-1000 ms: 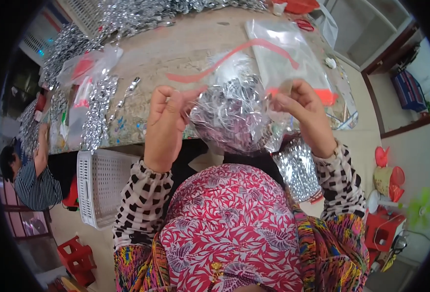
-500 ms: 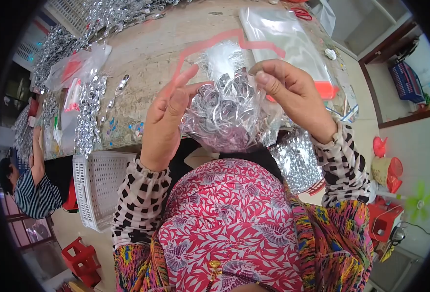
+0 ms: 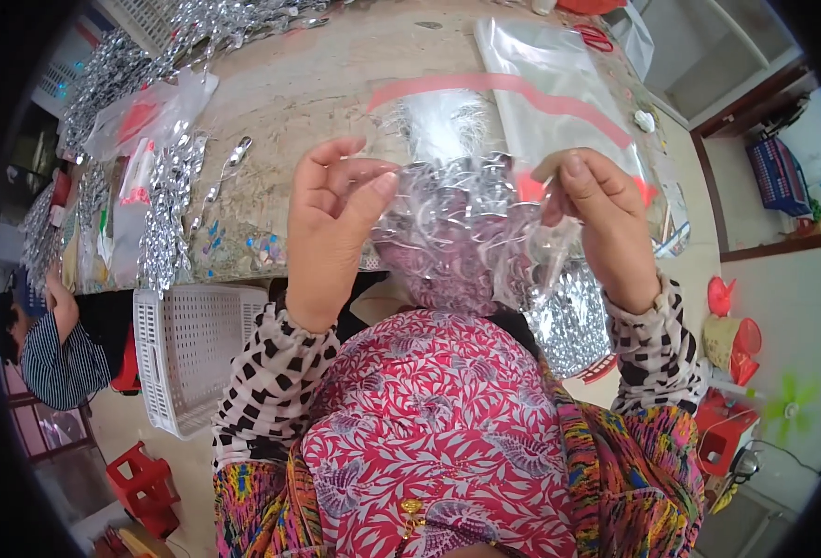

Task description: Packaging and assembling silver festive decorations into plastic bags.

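I look down on a big brown counter [image 3: 308,102] across the top of the frame. Below it, left of the middle, is a white basket [image 3: 155,353] with little holes. Flat clear bags [image 3: 541,60] lie on the counter, upper right. In the middle of the frame is one see-through bag [image 3: 448,242] with shiny silver stuff in it. My left hand [image 3: 330,228] has its grip pinched on the left side of it, and my right hand [image 3: 615,223] pinches the right side. A small red loopy thing [image 3: 596,37] lies at the upper right.
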Available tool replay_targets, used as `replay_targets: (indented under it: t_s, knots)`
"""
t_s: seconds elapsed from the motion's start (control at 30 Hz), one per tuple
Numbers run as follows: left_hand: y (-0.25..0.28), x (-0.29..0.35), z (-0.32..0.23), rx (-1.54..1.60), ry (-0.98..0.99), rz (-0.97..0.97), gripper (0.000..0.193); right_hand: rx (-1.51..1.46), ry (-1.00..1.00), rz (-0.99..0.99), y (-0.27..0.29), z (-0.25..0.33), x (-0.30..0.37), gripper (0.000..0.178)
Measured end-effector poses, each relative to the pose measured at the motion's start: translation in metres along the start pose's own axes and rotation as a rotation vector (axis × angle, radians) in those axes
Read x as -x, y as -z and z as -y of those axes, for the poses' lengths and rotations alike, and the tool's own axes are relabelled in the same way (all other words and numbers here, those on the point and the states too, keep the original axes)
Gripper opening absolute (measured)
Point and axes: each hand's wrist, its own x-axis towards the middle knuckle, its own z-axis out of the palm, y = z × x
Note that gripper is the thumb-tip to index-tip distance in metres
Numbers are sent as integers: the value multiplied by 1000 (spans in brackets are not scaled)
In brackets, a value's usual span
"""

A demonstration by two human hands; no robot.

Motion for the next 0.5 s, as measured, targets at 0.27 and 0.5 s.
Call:
replay_targets:
  t_s: [0.27,0.5]
  knots:
    - [22,-6,-12,-19,-11,21,20,62,26,-33,-23,12,-8,32]
    - [37,-31,1,196,81,64,26,118,100,-191,-5,-17,-25,29]
